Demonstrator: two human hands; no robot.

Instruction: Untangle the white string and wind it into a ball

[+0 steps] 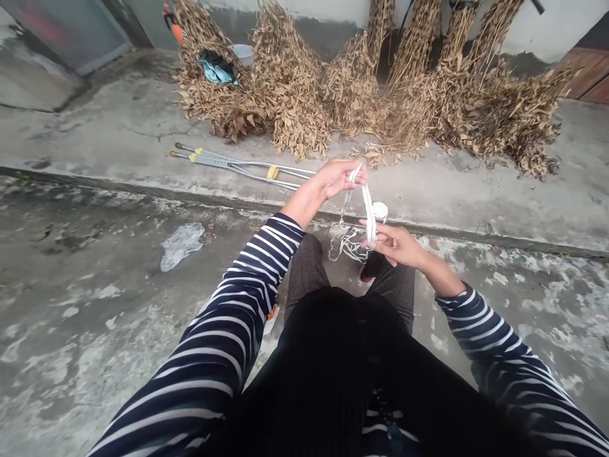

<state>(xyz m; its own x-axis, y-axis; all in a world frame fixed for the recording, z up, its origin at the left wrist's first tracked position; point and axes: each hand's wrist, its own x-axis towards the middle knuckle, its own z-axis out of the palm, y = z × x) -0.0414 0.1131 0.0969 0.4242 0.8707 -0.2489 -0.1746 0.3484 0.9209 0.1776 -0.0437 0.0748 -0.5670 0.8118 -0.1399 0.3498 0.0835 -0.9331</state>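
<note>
A white flat cord point(369, 212) with a dark line along it is stretched in a narrow loop between my two hands. At its upper end, my left hand point(340, 178) pinches it with thumb and fingers. Lower and to the right, the fingers of my right hand point(394, 244) are closed around the other end of the loop. One strand hangs from my left hand toward a loose tangle of cord point(351, 246) on the ground between my feet. Just behind the loop shows a white roll point(380, 211), apparently of the same cord, partly hidden.
Ahead is a raised concrete step point(457, 190). A pair of metal crutches point(223, 160) lies on it, left of my hands. Bundles of dry plant stalks point(295, 89) lean along the wall, with a blue and black cloth point(216, 68) on one. A clear plastic bag point(182, 244) lies left.
</note>
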